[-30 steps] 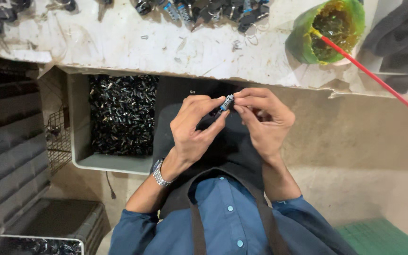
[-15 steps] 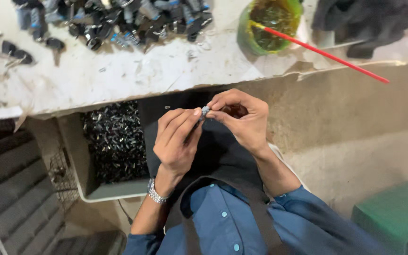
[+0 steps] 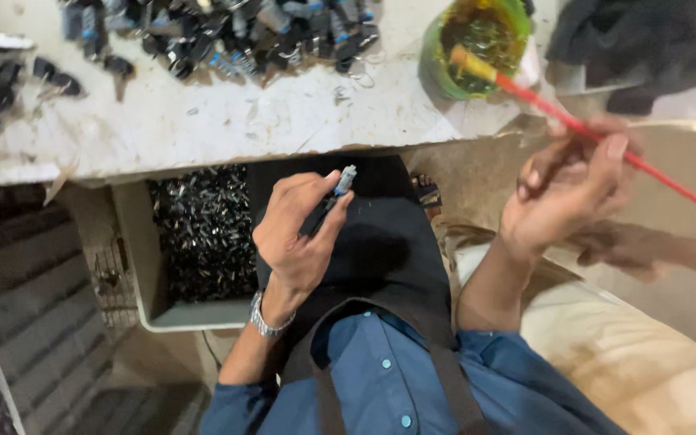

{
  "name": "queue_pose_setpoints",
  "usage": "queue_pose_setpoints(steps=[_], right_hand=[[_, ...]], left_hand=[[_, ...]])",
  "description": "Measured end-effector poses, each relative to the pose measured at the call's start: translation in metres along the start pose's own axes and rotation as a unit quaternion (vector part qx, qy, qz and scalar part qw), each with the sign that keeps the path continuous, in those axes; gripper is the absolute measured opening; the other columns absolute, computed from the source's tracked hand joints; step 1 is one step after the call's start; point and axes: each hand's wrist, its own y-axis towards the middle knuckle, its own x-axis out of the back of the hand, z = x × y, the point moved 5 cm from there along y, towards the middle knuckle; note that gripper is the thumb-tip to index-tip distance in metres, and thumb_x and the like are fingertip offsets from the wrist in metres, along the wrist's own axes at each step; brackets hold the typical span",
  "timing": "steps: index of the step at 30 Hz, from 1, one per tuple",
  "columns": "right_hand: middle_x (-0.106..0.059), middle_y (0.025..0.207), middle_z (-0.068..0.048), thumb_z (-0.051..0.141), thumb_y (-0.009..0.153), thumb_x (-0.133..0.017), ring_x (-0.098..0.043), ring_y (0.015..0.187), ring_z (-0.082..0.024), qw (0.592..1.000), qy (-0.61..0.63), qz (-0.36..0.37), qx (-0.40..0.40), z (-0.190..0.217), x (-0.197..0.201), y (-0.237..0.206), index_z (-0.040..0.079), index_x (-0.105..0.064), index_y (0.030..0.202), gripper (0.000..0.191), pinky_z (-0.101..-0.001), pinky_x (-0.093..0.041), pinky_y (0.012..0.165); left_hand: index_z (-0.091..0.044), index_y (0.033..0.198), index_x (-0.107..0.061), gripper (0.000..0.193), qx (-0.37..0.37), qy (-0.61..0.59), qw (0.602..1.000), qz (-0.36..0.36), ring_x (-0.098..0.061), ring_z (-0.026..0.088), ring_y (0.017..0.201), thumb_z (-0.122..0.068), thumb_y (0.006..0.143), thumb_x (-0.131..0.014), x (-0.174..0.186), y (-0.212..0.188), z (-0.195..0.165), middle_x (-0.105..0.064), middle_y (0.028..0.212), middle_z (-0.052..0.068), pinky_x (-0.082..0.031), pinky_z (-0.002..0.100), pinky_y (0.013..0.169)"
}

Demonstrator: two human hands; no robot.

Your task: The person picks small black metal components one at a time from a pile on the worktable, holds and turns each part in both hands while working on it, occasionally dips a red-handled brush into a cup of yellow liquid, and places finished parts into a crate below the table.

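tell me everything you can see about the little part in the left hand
The small part is a slim dark piece with a lighter, bluish-grey metallic-looking tip pointing up and to the right. It is pinched tilted between the thumb and fingertips of the left hand, above the dark apron on the lap, just below the worktable edge. Only that hand touches it; finer detail is too small to make out.

Single view, head-worn camera, looking steeply down over the wearer's chest and lap. It is sitting close to both hands, facing the white workbench edge (image 3: pixel 203 133) at top, with the floor showing at left.
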Motion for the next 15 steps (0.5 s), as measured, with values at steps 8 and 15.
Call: queue_pose_setpoints(steps=[8, 15], right_hand=[[-0.065, 0.085, -0.015, 0.031, 0.116, -0.053, -0.035, 0.043, -0.012, 0.979, 0.093, 0.033, -0.179, -0.026, 0.007, -0.058, 0.002, -0.057, 0.108, 0.03, -0.0241, -0.028, 0.039], [-0.065, 0.084, -0.014, 0.03, 0.115, -0.051, -0.038, 0.044, -0.013, 0.987, 0.021, 0.064, -0.148, -0.021, -0.005, -0.056, 0.004, -0.057, 0.11, 0.027, -0.0243, -0.03, 0.037]], left_hand=[[-0.001, 0.117, -0.071, 0.037, 0.016, -0.024, 1.0, 0.001, -0.07, 0.023, 0.097, 0.004, 0.084, -0.088, 0.005, 0.005, 0.007, -0.071, 0.102, 0.01, -0.058, 0.03, 0.082], [-0.002, 0.117, -0.071, 0.037, 0.005, -0.018, 1.0, -0.002, -0.069, 0.023, 0.096, 0.004, 0.084, -0.089, 0.006, 0.005, 0.003, -0.071, 0.102, 0.01, -0.058, 0.032, 0.085]])
